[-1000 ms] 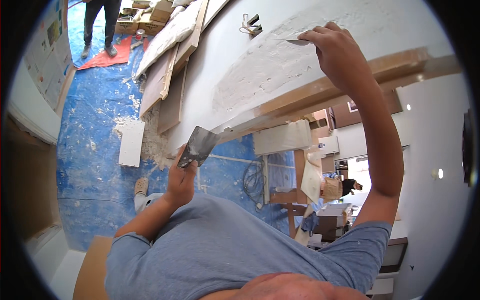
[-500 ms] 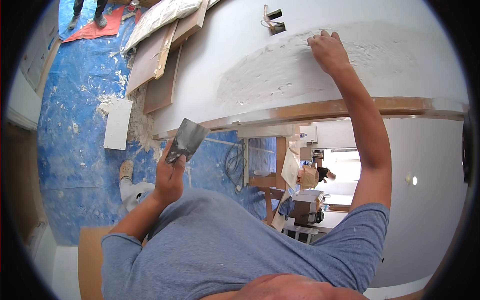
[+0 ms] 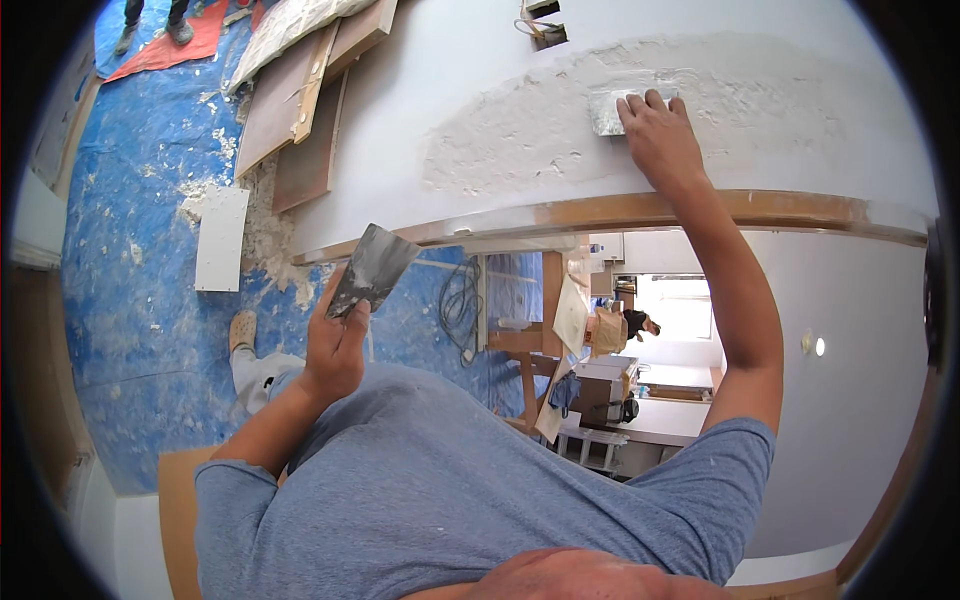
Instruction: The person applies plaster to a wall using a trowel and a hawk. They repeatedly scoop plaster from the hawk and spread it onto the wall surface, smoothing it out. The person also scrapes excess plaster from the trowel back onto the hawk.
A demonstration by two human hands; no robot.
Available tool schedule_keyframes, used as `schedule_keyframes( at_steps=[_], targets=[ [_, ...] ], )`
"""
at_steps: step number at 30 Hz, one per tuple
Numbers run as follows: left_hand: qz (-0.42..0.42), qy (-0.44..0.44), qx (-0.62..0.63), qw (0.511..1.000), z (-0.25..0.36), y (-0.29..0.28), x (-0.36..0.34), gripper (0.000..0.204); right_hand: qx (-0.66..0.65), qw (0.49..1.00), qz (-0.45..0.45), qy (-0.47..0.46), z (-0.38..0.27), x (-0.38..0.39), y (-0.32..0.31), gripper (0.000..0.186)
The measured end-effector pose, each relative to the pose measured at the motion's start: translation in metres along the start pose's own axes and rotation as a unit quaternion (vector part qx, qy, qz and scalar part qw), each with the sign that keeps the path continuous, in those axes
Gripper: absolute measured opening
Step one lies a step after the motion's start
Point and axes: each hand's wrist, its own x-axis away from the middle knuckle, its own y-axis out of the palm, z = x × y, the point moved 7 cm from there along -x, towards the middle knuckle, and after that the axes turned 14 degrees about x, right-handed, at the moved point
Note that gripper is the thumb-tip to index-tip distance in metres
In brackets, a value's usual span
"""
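My left hand [image 3: 337, 352] is closed around a wide putty knife [image 3: 376, 262]. Its dark blade, smeared with grey-white filler, points up and away from me, in front of my body. On the wall, my right hand [image 3: 663, 140] grips a second filling knife [image 3: 606, 114]. The pale, filler-coated blade lies against or very near the plastered patch [image 3: 500, 140]; its handle is hidden under my fingers. That patch is long, off-white and rough, with ridges and small pits, and spreads to both sides of my right hand.
Above the patch, wires hang from cut-out wall boxes [image 3: 548, 36]. A brown wooden trim [image 3: 570, 213] edges the wall. Boards [image 3: 310, 150] lean at left. A white panel [image 3: 222, 240] lies on blue floor sheeting [image 3: 130, 330] with debris. Another person's feet [image 3: 180, 33] show far left.
My right hand has moved slightly down the wall and turned, so the face of its filling knife now shows. The left hand keeps its hold with little movement; the whole view has shifted slightly.
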Motion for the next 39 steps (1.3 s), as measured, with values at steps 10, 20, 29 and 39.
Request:
schedule_keyframes(
  at_steps=[10, 20, 29, 39],
  targets=[
    [-0.020, 0.004, 0.001, 1.000, -0.004, 0.020, -0.013, 0.044, -0.035, 0.999, 0.008, -0.015, -0.024, 0.090, -0.047, 0.037],
    [-0.052, -0.008, -0.011, 0.999, 0.002, 0.039, -0.020, 0.042, -0.034, 0.987, 0.128, 0.086, 0.063, 0.039, -0.034, 0.028],
    [-0.032, 0.008, -0.016, 0.999, -0.008, 0.034, -0.003, 0.043, 0.021, 0.997, -0.043, 0.063, 0.070, -0.020, 0.011, 0.038],
    [-0.054, 0.006, 0.012, 0.998, -0.006, 0.051, -0.005, 0.044, -0.016, 0.997, 0.045, 0.060, 0.040, 0.074, -0.026, 0.034]
  ],
)
